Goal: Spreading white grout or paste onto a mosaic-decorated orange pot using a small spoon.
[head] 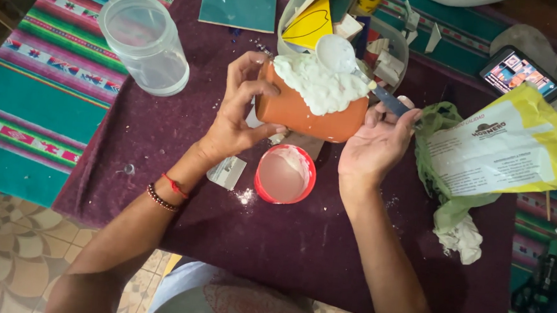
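My left hand (236,113) grips an orange clay pot (306,116) lying on its side above the table. A thick layer of white paste (317,82) covers the pot's upper face. My right hand (377,142) holds a spoon (350,62) by its dark blue handle, palm up, with the white bowl of the spoon resting on the paste. Just below the pot stands a small red bowl (285,174) smeared with the same white paste.
A clear plastic jar (146,41) stands at the back left on a purple cloth (274,239). A teal tile (238,7), a tub of tile pieces (361,27), a phone (519,71), a yellow-and-white bag (514,146) and a green rag (453,210) lie around.
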